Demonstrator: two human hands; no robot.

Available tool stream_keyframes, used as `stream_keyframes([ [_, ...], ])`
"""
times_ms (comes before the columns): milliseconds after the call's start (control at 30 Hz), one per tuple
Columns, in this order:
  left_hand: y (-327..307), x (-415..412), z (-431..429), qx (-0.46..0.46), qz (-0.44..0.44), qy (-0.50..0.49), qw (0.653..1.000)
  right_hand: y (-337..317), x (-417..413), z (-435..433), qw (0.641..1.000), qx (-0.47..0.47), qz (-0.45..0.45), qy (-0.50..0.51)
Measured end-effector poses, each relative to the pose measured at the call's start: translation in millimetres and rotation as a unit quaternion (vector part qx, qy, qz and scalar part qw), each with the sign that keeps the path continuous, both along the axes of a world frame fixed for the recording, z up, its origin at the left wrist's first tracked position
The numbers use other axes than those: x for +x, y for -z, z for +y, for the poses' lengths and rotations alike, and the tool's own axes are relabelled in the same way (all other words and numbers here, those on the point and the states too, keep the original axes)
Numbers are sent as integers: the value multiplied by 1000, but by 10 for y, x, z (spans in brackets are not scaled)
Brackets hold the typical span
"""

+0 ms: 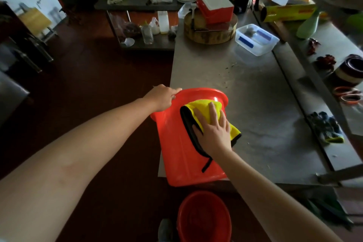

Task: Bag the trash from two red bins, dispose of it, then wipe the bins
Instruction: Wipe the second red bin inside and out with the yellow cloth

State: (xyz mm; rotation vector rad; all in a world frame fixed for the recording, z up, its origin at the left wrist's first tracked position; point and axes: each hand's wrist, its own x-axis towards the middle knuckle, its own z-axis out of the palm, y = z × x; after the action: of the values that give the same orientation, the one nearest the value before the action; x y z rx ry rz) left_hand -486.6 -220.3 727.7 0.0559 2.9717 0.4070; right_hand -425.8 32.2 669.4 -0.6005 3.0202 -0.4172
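Wiping stage: red bin (176, 143) lies on its side at the table (245, 76) edge, my left hand (163, 97) curled over its rim, right hand (213, 129) pressing the yellow cloth (204, 106) flat-fingered against its wall. Next I probably roll it, then do the second red bin (204, 218) on the floor (117, 84).

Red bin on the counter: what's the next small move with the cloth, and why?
Probably slide the yellow cloth toward the base. The right hand presses it flat near the rim of the red bin, lying on its side; the left hand grips the rim, and the lower wall is uncovered.
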Motion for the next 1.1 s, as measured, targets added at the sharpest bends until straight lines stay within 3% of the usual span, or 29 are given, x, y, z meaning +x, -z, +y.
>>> stream_keyframes([
  [233,-108,141,-32,-54,-33,-7,998,517,1048,589,995,-34,76,-58],
  [400,-382,112,113,-122,-75,-4,990,497,1191,478,994,-26,79,-63],
  [633,-298,-297,740,-48,-45,87,994,376,1315,261,993,-31,91,-67],
  [833,-187,-469,1003,49,1,28,998,318,1235,341,995,-37,85,-30],
  [1100,-223,-297,1012,151,54,55,986,210,951,494,997,-50,49,22],
])
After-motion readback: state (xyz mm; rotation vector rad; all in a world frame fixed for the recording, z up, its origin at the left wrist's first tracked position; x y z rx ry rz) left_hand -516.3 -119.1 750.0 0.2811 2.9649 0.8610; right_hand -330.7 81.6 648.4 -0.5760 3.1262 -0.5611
